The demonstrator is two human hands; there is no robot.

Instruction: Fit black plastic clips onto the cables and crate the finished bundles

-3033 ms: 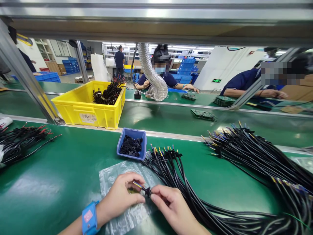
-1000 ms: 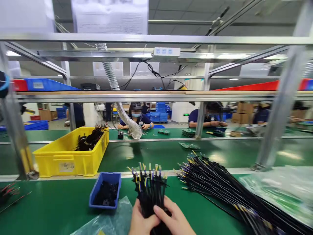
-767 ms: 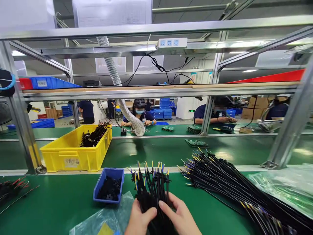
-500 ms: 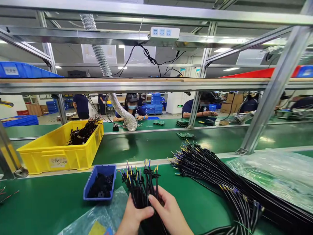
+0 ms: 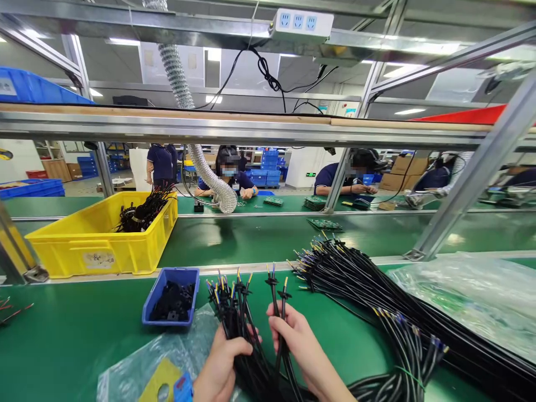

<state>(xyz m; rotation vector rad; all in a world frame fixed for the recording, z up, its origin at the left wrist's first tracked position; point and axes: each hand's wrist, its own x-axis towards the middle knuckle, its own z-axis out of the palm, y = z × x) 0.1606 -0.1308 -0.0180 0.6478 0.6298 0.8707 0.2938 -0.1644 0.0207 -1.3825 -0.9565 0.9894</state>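
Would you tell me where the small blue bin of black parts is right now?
In the head view, the blue bin sits left of centre on the green bench, in front of the yellow crate and forward-left of the left hand.

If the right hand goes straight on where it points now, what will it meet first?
Past its own cables, the right hand would likely meet the bundle in the left hand first, though depth is unclear and it may pass over.

Black cables (image 5: 230, 321) show yellow and blue wire ends (image 5: 223, 286) — the bench (image 5: 54, 340) is green, the parts bin (image 5: 167, 323) near its far edge blue.
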